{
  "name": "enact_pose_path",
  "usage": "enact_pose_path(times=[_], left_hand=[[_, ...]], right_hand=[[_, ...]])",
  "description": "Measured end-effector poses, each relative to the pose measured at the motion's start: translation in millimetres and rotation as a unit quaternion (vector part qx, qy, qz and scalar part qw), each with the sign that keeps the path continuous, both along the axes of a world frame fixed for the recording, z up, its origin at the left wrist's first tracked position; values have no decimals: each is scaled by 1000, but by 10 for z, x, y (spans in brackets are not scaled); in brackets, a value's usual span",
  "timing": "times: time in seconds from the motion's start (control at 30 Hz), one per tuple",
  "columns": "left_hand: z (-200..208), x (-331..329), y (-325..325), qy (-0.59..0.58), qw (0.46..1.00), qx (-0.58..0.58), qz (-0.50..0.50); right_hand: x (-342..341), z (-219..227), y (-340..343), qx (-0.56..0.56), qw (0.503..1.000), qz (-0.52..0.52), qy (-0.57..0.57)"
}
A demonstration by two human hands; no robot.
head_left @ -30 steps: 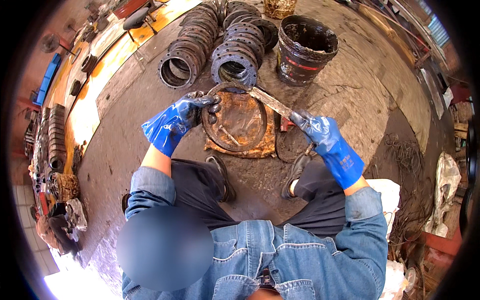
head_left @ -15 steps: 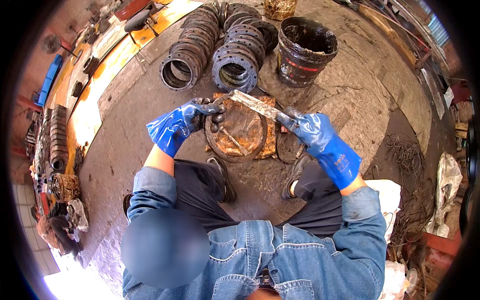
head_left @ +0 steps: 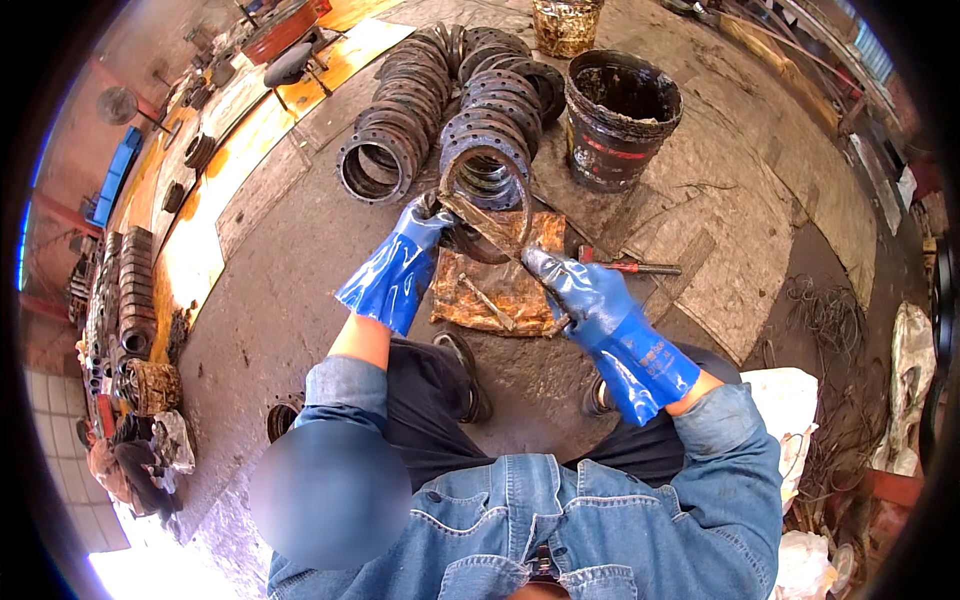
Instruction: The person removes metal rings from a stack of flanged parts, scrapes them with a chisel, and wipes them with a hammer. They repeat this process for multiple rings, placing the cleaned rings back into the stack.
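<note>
My left hand, in a blue glove, is closed on the near left side of a thin dark ring, which is raised above the floor. A flat, grimy, bar-shaped tool slants across the lower part of the ring. My right hand, gloved as well, grips the tool's near end; its exact kind I cannot make out. Beneath both hands lies a stained orange-brown sheet, with a small slender tool on it. The fingertips are partly hidden.
Two rows of dark flanged rings stretch away ahead, beside a grimy black bucket. A red-handled tool lies right of the sheet. Tangled wire is at the right, stacked cylindrical parts at the left.
The ring, which hung low from my left hand over the sheet, is now lifted and tilted. The flat tool has swung down across it, and my right hand has moved lower.
</note>
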State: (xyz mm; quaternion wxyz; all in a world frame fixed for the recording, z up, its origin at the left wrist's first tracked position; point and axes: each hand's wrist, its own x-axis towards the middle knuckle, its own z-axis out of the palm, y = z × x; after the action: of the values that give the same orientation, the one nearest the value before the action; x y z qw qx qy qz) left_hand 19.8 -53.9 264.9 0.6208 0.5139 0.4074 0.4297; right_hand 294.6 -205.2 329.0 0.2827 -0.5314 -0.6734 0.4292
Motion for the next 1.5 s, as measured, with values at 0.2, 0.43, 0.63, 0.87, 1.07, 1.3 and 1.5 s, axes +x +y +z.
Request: enact_pose_path(times=[0.2,0.43,0.63,0.87,1.07,1.3,1.5], left_hand=[[191,229,-145,-4,1000,-2,-2],[338,254,-237,12,999,-18,-31],[208,187,-165,69,994,60,-59],[68,117,-194,106,989,88,-56],[65,70,-165,57,993,74,-68],[179,175,-193,-53,996,51,-50],[323,34,-109,-17,991,135,5]], right_hand=[[-36,52,61,146,987,-28,-58],[21,98,143,191,973,-128,-26],[-49,221,120,1,970,-132,205],[-20,366,197,-42,935,-168,309],[335,520,336,-118,895,-281,326],[921,-218,884,-319,689,-405,509],[717,-257,740,-386,680,-283,555]])
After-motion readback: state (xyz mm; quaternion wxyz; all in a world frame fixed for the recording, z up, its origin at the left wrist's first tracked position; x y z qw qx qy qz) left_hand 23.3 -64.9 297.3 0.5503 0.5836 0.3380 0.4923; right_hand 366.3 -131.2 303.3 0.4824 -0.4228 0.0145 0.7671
